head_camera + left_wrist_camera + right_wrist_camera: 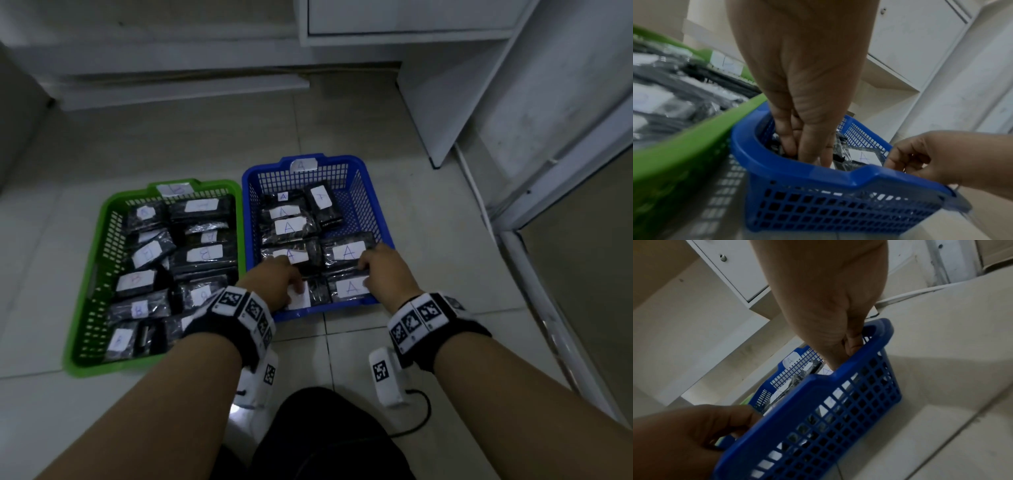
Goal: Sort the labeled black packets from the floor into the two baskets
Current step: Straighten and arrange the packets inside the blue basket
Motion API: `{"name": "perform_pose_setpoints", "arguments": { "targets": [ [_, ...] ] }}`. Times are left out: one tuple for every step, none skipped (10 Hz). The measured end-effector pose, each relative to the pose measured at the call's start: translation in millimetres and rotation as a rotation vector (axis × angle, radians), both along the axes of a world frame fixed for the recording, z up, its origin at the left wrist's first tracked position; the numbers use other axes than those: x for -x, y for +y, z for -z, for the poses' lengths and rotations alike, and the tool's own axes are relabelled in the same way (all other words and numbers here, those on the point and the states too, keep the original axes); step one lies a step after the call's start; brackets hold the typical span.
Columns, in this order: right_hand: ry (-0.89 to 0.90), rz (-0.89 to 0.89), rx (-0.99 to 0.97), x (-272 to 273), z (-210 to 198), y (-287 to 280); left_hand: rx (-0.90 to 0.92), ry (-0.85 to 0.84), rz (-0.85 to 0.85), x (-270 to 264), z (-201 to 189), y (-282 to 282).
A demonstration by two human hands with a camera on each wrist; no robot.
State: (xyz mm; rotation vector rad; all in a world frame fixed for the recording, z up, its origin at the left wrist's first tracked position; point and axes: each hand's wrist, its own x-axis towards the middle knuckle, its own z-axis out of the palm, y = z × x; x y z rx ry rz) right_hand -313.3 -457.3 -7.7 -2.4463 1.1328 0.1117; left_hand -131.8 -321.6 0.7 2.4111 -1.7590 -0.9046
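Observation:
The blue basket, tagged A, holds several black packets with A labels. The green basket to its left is full of B-labelled packets. Both hands reach into the near end of the blue basket. My left hand points its straight fingers down onto a packet in the near left corner. My right hand has curled fingers pinching the edge of an A packet by the near right rim. No packets show on the floor.
The baskets stand side by side on pale floor tiles. White cabinets rise behind and to the right, with a door frame along the right. A white board lies at the back. My dark-clothed knee is at the bottom.

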Motion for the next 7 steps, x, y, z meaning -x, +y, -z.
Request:
{"name": "perform_pose_setpoints", "arguments": {
  "targets": [
    [0.006, 0.004, -0.012, 3, -4, 7, 0.017, 0.045, 0.002, -1, -5, 12],
    [0.014, -0.028, 0.009, 6, 1, 26, 0.141, 0.072, -0.055, -8, -15, 46],
    [0.007, -0.047, 0.083, 1, -5, 47, 0.222, -0.003, -0.156, -21, -19, 74],
    [0.018, -0.099, 0.085, -10, -29, 73, 0.172, 0.041, -0.264, -37, -21, 112],
    [0.103, -0.178, 0.045, -12, -35, 83, 0.054, 0.032, -0.258, -40, -23, 136],
    [0.107, -0.203, 0.015, -10, -46, 84, 0.045, 0.012, -0.315, -49, -32, 164],
    [0.139, -0.216, -0.027, 8, -53, 95, 0.093, 0.006, -0.323, -54, -39, 195]
  ]
}}
